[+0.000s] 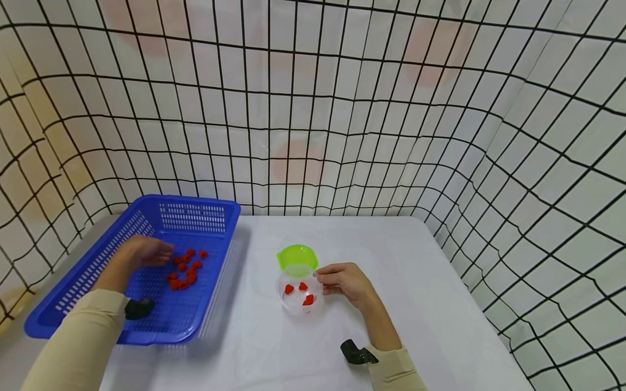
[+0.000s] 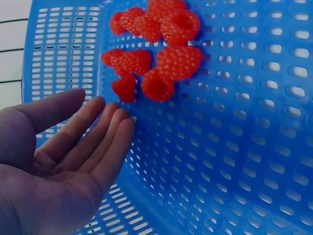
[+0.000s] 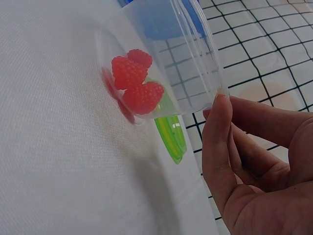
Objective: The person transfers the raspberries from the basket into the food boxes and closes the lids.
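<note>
A clear plastic bowl stands on the white table with three raspberries inside. My right hand pinches its rim between thumb and fingers, at the right side. Inside the blue basket, my left hand hovers over the floor with fingers extended and nothing in them. Several more raspberries lie on the basket floor, just beyond the left fingertips. The bright green lid lies behind the bowl, partly overlapped by it in the head view.
The basket's raised walls surround the left hand. A black wire grid backed with white sheeting encloses the table at the back and sides. Dark wrist cameras sit on both wrists.
</note>
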